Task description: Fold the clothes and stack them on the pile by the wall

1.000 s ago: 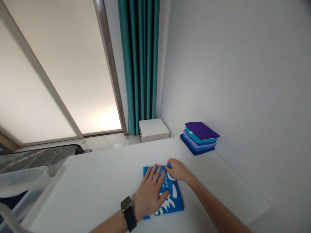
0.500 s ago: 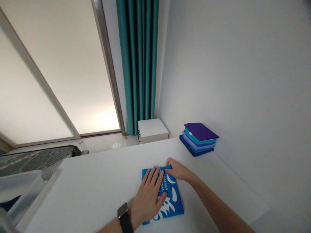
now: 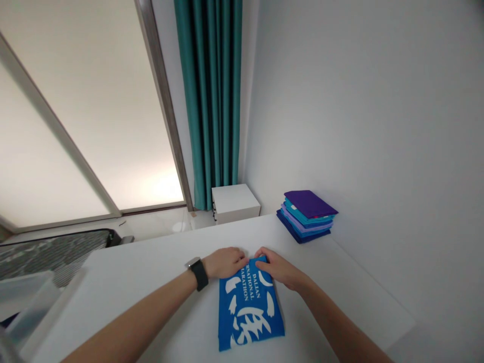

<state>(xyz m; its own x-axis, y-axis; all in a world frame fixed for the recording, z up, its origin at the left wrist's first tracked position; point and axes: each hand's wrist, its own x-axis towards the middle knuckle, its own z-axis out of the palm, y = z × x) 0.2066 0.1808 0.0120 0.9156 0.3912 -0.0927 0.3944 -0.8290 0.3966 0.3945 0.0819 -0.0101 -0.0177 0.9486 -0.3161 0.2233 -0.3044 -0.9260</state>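
A folded blue shirt (image 3: 251,302) lies on the white table, its white print reading "DALIAN INTERNATIONAL MARATHON". At its far left corner, my left hand (image 3: 227,262), wearing a dark watch on the wrist, has its fingers curled over the edge with the thumb on top. My right hand (image 3: 278,267) pinches the far right corner, thumb above and fingers behind the edge. Both hands are close together along that far edge, and the rest of the shirt lies flat towards me. The fingertips under the edge are hidden.
A stack of folded purple and blue clothes (image 3: 308,217) stands at the table's back right by the wall. White table (image 3: 151,282) surface surrounds the shirt. A translucent bin (image 3: 34,307) is at lower left; a white cabinet (image 3: 236,201) stands beyond the far edge.
My left hand has moved from lying flat across the shirt's print up to its far left edge, where its fingers now curl. My right hand stays at the far right corner.
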